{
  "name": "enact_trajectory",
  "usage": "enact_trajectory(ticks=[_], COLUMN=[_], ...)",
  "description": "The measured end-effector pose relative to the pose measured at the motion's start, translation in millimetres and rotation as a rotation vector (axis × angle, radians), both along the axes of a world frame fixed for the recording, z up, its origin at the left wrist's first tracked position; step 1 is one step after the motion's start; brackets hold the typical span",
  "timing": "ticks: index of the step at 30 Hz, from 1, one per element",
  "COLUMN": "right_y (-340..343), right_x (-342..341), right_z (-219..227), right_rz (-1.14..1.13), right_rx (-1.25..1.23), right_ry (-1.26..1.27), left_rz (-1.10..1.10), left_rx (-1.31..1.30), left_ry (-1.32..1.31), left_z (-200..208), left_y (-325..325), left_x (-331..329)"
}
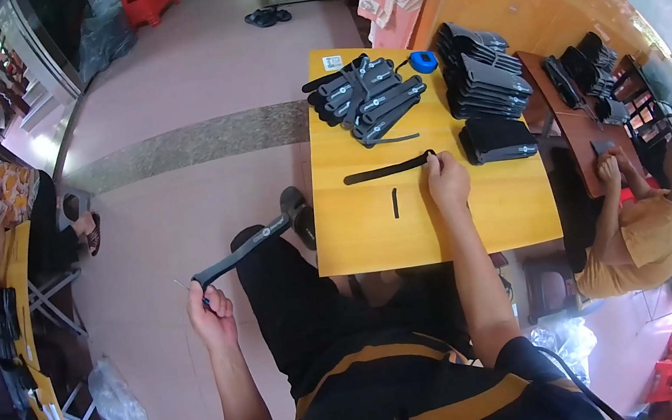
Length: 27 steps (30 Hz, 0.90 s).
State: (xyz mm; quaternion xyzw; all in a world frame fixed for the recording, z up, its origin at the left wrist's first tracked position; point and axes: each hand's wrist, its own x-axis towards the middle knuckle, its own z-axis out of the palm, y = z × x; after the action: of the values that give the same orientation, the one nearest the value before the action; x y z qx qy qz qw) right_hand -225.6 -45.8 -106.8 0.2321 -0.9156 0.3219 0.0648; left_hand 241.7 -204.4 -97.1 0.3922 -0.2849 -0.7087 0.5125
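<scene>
**Both hands on straps**

Left hand (211,311) clenched on a black strap (241,250), held off the tabletop's (359,241) left side above the floor. Right hand (446,179) pinches the end of a long strap (389,170) lying flat on the tabletop. Small black piece (395,202) just below it. Strap pile (367,99) at far edge.

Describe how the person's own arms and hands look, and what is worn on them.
Both forearms are bare from the elbow down. The left hand and the right hand wear no gloves, and no watch, ring or band shows on either wrist. At the upper arms, short black sleeves begin; they belong to a black shirt with yellow-orange stripes.
</scene>
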Motion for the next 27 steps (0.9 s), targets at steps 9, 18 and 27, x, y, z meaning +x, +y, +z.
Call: enact_trajectory(ticks=[9, 18, 27], right_y=[8.9, -68.9, -113.4], right_x=[-3.0, -26.7, -22.5], right_z=[18.2, 22.7, 14.4], right_rz=[0.15, 0.623, 0.62], right_rx=[-0.023, 0.177, 0.093], right_ry=[0.164, 0.256, 0.225], left_rz=[-0.059, -0.093, -0.11], left_rx=[-0.005, -0.003, -0.053], left_ry=[-0.038, -0.032, -0.037], left_z=[-0.9, -0.6, -0.3], left_y=[9.8, 14.5, 14.1], left_x=[-8.8, -17.0, -27.4])
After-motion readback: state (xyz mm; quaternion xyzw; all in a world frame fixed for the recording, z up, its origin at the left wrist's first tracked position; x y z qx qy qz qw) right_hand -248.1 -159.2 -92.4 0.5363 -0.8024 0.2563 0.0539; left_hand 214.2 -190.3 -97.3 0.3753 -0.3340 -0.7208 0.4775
